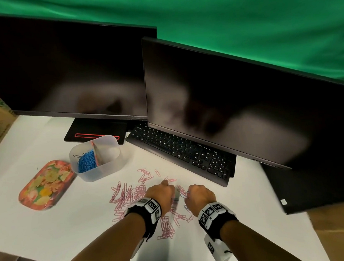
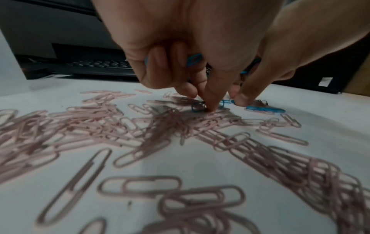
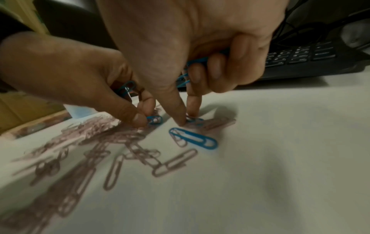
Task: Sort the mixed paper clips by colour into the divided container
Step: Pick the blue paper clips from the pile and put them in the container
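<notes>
Pink paper clips [image 1: 130, 194] lie scattered on the white table, with a few blue ones among them. The translucent divided container [image 1: 109, 165] stands behind them and has blue clips [image 1: 86, 160] in its left compartment. My left hand [image 2: 204, 104] keeps blue clips [image 2: 193, 59] in its curled fingers, while thumb and forefinger pinch a blue clip [image 2: 198, 106] on the table. Close beside it, my right hand [image 3: 187, 121] also holds blue clips [image 3: 197, 61] in its curled fingers, thumb and forefinger down on another blue clip [image 3: 195, 120]. A loose blue clip [image 3: 193, 137] lies just before them.
A floral tray [image 1: 46, 184] sits left of the container. A black keyboard [image 1: 184, 149] and two dark monitors [image 1: 225, 107] stand behind the clips. A dark flat device [image 1: 309, 187] lies at the right. White table surface shows in front of my arms.
</notes>
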A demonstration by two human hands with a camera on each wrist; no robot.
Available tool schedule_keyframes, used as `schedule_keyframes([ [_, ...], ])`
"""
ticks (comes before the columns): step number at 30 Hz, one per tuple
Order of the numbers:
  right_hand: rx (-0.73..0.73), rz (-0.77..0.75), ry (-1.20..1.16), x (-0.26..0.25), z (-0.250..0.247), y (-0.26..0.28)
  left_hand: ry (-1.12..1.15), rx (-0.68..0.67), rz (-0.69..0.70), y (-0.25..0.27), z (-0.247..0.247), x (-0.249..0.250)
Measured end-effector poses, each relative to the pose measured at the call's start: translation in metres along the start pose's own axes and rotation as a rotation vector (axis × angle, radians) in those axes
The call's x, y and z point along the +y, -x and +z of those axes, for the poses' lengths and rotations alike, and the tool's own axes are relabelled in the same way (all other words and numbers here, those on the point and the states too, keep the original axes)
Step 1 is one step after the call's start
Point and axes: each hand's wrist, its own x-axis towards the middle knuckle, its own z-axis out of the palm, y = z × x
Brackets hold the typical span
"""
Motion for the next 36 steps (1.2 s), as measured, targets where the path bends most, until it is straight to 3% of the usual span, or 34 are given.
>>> schedule_keyframes([
  [4,-0.085,0.085,-0.004,-0.009,-0.002,-0.004,0.063,0.022,-0.022,0.001,-0.004,-0.006],
  [10,-0.145,0.016,-0.085,-0.004,0.003,-0.001,0.247,0.095,-0.049,0.005,-0.004,-0.017],
  [16,-0.089,-0.09,-0.219,0.014,0.0,0.002,0.619,0.076,-0.115,0.006,-0.004,-0.024],
  [21,-0.025,-0.017,-0.17,0.034,-0.011,0.0,1.04,0.061,-0.206,-0.002,-0.009,-0.021],
  [27,0.051,-0.07,-0.175,0.04,-0.006,0.007,1.486,-0.098,-0.33,-0.002,-0.019,-0.012],
  [31,0.066,-0.224,-0.056,0.041,0.004,0.022,1.522,-0.145,-0.351,-0.005,-0.016,-0.008],
  [34,0.074,-0.321,0.028,0.043,0.014,0.03,1.386,-0.143,-0.359,-0.01,-0.014,0.004],
  [36,0.08,-0.338,0.05,0.041,0.017,0.029,1.218,-0.104,-0.293,-0.011,-0.011,0.012],
])
